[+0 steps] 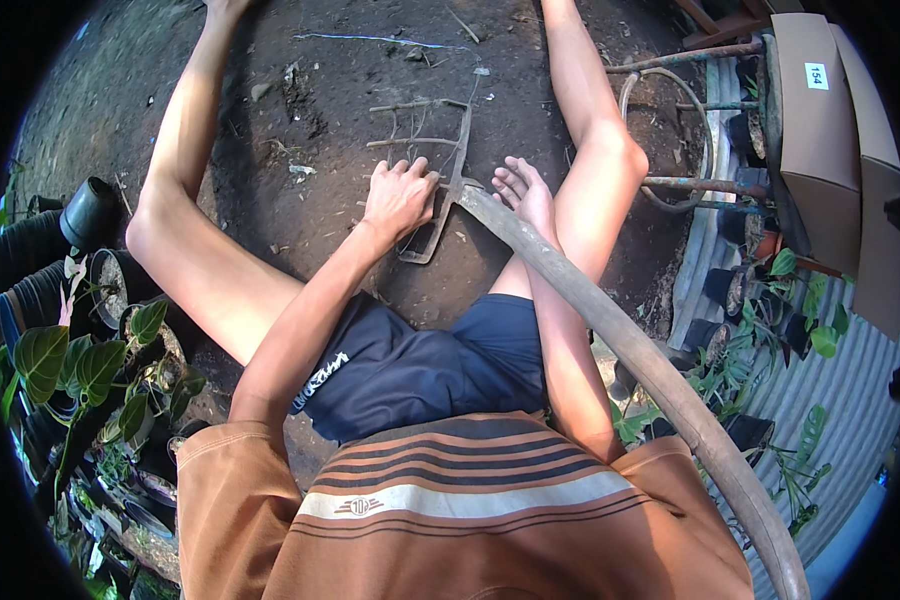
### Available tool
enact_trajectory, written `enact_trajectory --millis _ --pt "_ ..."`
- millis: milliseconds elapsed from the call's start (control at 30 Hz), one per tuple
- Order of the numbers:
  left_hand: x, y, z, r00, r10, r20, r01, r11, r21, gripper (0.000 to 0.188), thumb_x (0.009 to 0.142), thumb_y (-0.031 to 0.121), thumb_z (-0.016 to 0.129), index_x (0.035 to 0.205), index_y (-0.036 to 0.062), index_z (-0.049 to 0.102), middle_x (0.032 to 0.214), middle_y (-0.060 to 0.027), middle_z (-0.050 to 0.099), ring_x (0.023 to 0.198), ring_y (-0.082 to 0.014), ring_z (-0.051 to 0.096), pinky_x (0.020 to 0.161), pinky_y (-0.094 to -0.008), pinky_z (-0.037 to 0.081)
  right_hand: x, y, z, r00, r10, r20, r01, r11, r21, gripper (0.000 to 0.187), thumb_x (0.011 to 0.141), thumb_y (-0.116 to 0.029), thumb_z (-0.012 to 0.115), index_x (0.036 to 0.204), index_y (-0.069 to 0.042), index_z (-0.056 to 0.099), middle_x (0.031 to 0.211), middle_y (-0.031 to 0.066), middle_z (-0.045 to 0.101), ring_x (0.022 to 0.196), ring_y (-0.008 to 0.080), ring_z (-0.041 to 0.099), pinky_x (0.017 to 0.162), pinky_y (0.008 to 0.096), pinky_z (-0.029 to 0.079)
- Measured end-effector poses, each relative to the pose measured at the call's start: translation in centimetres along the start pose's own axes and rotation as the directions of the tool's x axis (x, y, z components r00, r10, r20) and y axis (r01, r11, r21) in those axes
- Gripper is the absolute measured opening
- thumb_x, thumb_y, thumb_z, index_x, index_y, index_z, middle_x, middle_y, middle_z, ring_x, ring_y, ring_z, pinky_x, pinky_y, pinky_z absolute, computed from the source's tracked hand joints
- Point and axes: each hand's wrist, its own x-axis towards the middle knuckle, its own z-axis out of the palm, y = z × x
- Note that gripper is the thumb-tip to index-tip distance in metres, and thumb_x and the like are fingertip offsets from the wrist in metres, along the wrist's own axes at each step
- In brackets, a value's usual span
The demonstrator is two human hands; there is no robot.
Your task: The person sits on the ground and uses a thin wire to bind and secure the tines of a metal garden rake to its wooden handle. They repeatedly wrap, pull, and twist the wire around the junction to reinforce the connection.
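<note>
Between my spread legs lies a garden rake (464, 130) with a rusty metal head and several long tines. Its long wooden handle (610, 310) runs from the head over my right forearm and past my right shoulder. My left hand (402, 198) is closed over the middle of the head, fingers curled around the tines; the exact hold under the palm is hidden. Just beyond the handle, my right hand (528, 192) is turned partly palm up near my right thigh. Its fingers are loosely bent and apart, with nothing seen in them.
Black plant pots (90, 214) and leafy plants (70, 365) crowd the left side. On the right stand a brown cardboard box (818, 130), rusty metal bars (705, 186), more potted plants and a corrugated sheet (820, 480). A thin blue-white string (390, 40) lies on the dirt ahead.
</note>
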Motion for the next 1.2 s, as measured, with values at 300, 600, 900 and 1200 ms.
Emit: enact_trajectory --millis 300,600,900,1200 --pt "-1.0 -0.7 -1.4 0.997 -0.077 -0.015 0.077 0.996 0.054 0.020 0.095 0.024 0.060 0.105 0.0097 0.070 0.105 -0.0084 0.063 0.098 -0.0291 0.064 0.081 -0.0498 0.042 -2.0 0.6 0.9 0.981 0.152 0.122 -0.169 0.976 0.141 0.053 0.097 -0.027 0.066 0.143 -0.008 0.045 0.143 0.0164 0.046 0.126 0.0373 0.055 0.091 0.0616 0.059" --pt "-0.2 -2.1 -1.2 0.971 -0.224 0.082 0.234 0.963 -0.137 0.022 0.092 0.025 0.058 0.100 0.0080 0.070 0.110 -0.0107 0.066 0.106 -0.0324 0.065 0.088 -0.0569 0.042 -6.4 8.0 4.1 0.963 0.229 0.140 -0.260 0.925 0.277 0.045 0.103 -0.018 0.052 0.143 0.000 0.049 0.111 0.0162 0.066 0.104 0.0247 0.068 0.093 0.0417 0.057" --pt "0.8 -5.6 -1.5 0.904 -0.164 0.395 0.329 0.856 -0.398 0.036 0.085 0.013 0.057 0.117 0.0067 0.073 0.124 -0.0166 0.065 0.124 -0.0377 0.060 0.100 -0.0638 0.039 -4.2 10.3 7.5 0.941 0.070 0.332 0.076 0.910 -0.407 0.059 0.108 -0.014 0.045 0.163 -0.004 0.023 0.091 0.0166 0.068 0.058 0.0169 0.066 0.051 0.0275 0.056" --pt "0.7 -5.9 -1.6 0.930 -0.145 0.339 0.282 0.871 -0.401 0.029 0.090 0.012 0.063 0.117 0.0073 0.073 0.115 -0.0140 0.071 0.115 -0.0356 0.066 0.094 -0.0490 0.050 -3.0 11.8 7.8 0.964 -0.099 0.247 0.218 0.827 -0.519 0.049 0.108 -0.022 0.054 0.151 0.000 0.045 0.073 0.0082 0.067 0.051 0.0118 0.061 0.046 0.0273 0.050"
